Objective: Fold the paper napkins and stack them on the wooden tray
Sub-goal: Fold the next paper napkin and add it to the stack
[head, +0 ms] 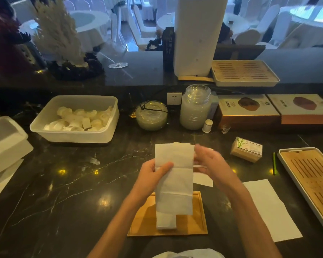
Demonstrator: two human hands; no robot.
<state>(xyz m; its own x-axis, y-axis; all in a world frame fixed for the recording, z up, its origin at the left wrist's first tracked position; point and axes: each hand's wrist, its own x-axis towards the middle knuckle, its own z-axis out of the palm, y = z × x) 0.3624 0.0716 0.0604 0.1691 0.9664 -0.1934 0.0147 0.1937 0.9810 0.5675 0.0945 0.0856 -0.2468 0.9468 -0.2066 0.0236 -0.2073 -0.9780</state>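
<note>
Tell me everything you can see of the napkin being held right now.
The napkin is a long white paper strip with crosswise creases, held up above the wooden tray. The left hand pinches its left edge near the middle; the right hand, blurred, is at its upper right edge. Its narrower lower end hangs over the tray; whether it touches is unclear.

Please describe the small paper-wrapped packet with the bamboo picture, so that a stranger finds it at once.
Start at the slatted wooden tray at the counter's right edge. Just left of its far corner, past a green stick, lies the brown packet. Only it bears a white label with green bamboo.
</note>
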